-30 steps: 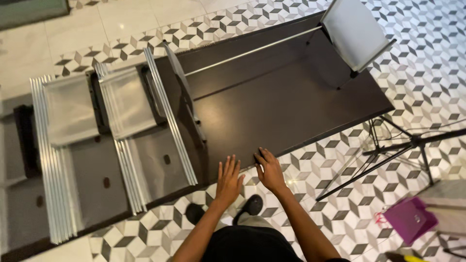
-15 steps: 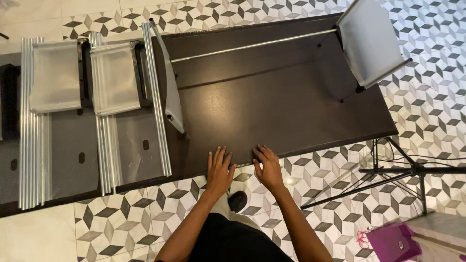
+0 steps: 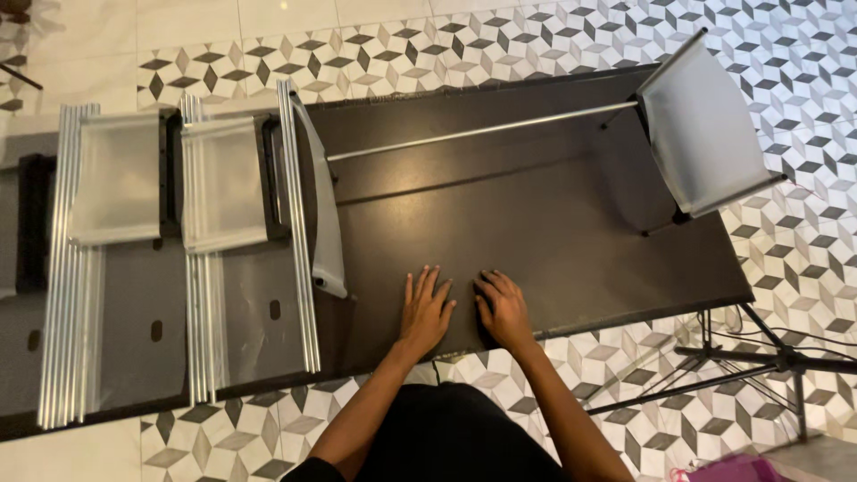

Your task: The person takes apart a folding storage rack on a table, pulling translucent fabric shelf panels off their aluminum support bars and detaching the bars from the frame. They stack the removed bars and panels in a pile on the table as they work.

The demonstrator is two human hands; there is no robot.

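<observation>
A long dark rectangular table spans the patterned tile floor. At its left lie bundles of long silver metal rods with translucent white fabric panels; one thin rod runs right to a far-right panel. Near the table's near edge, the left hand and right hand rest palms down, fingers spread and flat, holding nothing. The nearest rod bundle lies just left of the left fingers, apart. A steady reach would mean keeping the palms braced.
</observation>
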